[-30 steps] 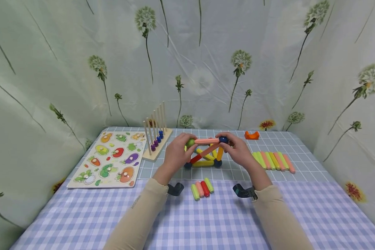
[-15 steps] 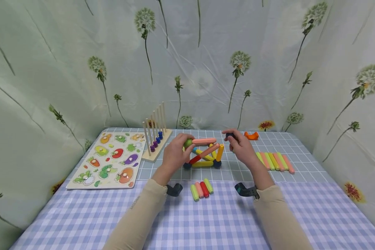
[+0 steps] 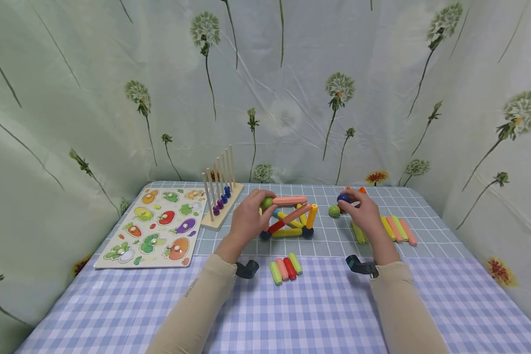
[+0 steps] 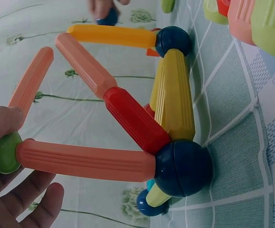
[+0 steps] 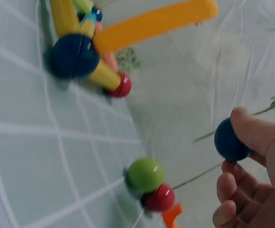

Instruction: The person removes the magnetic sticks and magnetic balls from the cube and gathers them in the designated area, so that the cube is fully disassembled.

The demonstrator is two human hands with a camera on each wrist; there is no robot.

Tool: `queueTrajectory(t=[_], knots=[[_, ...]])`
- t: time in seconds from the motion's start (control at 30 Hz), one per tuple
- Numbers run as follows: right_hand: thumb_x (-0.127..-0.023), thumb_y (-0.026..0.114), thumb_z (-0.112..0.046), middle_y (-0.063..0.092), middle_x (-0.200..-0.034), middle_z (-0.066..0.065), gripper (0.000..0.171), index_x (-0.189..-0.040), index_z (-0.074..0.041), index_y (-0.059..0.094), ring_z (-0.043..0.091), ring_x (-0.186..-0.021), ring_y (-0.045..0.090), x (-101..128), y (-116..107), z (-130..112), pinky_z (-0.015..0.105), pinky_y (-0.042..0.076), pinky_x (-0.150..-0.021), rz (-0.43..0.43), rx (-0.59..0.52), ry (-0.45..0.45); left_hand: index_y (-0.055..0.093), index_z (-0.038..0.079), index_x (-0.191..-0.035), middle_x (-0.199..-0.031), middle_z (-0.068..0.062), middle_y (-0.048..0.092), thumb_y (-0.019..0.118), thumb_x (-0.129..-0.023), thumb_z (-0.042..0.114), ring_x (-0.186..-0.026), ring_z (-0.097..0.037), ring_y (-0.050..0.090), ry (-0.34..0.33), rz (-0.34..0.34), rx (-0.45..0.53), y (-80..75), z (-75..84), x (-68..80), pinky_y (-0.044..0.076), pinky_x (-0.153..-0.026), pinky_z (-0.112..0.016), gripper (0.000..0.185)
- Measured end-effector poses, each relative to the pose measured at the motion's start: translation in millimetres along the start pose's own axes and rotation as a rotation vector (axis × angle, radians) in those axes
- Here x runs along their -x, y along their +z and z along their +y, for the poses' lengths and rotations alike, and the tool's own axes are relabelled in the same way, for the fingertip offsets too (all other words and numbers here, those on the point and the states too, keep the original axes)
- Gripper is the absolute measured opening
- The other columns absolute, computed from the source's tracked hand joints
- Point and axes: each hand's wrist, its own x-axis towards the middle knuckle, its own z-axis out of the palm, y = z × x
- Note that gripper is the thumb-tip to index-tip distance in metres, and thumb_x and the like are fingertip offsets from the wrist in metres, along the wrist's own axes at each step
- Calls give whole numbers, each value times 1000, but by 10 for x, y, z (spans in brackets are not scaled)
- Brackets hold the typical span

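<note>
Nearest the person, four short sticks [image 3: 285, 268] lay side by side on the checked cloth [image 3: 292, 314], untouched. Just beyond them stood the frame of sticks and balls [image 3: 288, 220], partly built, or partly taken down: its base and slanted braces were joined, but the orange upright [image 3: 310, 216] at the right ended bare, with no ball on top. The left hand [image 3: 248, 219] steadied the frame, fingers curled round the green ball [image 3: 266, 202] at the left end of the pink top stick [image 3: 289, 200]. To the right, well apart from the frame, the right hand [image 3: 365, 211] pinched a dark blue ball [image 3: 343, 198] in its fingertips above the table, near a loose green ball [image 3: 334, 211] and a red ball [image 5: 159, 197]. A row of spare sticks [image 3: 398, 228] lay at the right. Far left sat a bead rack [image 3: 221, 194] and a puzzle board [image 3: 155, 226]. Open cloth between frame and right hand left room to move
</note>
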Motion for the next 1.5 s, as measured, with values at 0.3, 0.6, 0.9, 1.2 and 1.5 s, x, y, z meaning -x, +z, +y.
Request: queueTrajectory(t=[0.3,0.6,0.9,1.2,1.5], knots=[[-98,62,-30,54,-137,23,49,-140,-6,51,39,-115,51,-55,94,315,52,47,-99,-39,132,69,67,18,-117,-114,-3,65,72,-93,28,-92,-18,63,-8,-16,6,-7,0,-2,59,-78,-34,26],[-95,67,-27,56,-114,23,46,-133,-3,58,36,-99,55,-102,178,454,45,51,-84,-6,341,31,66,17,-116,-114,-3,65,72,-93,26,-93,-18,63,2,-19,21,-2,7,-3,59,-81,-35,26],[-97,60,-21,64,-108,16,40,-135,-11,57,31,-90,55,-125,200,471,34,41,-72,42,288,53,67,16,-115,-111,-4,66,72,-93,26,-87,-18,61,39,-5,35,-23,9,5,58,-77,-35,25],[-100,51,-23,64,-120,19,36,-132,-10,61,35,-102,57,-78,130,263,44,49,-86,104,156,-2,67,17,-115,-110,-3,66,72,-93,29,-88,-17,61,24,-7,30,-25,8,7,58,-77,-32,26],[-103,54,-35,65,-121,13,37,-133,-13,61,28,-97,59,60,98,-262,29,51,-79,-83,2,-183,67,16,-114,-108,-3,65,74,-91,23,-88,-18,60,26,-4,49,-17,7,0,59,-77,-35,25]])
